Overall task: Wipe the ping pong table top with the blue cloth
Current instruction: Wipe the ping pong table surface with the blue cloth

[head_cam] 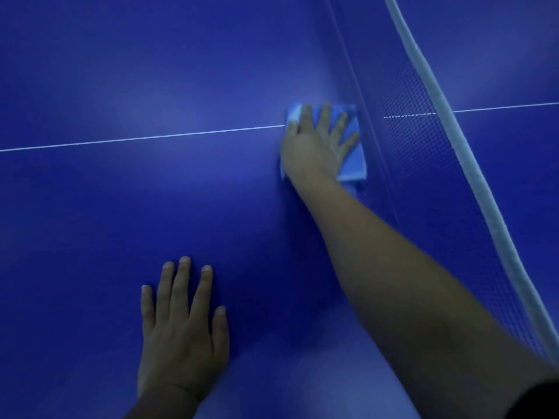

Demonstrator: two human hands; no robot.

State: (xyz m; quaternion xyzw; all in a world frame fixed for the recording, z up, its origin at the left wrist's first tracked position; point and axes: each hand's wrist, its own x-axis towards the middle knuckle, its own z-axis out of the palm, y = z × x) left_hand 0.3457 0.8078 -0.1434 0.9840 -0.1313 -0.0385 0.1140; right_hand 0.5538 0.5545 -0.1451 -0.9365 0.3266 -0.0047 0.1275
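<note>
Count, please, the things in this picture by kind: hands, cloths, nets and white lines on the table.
Hands: 2, left hand flat on the table top, right hand pressing the cloth
Blue cloth: 1
Net: 1
White line: 1, seen again beyond the net
Total: 5

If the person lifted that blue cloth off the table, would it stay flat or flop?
Probably flop: the blue cloth looks thin and folded, lying flat under the right hand. It likely slides easily, since the table top looks smooth and glossy. It seems light.
</note>
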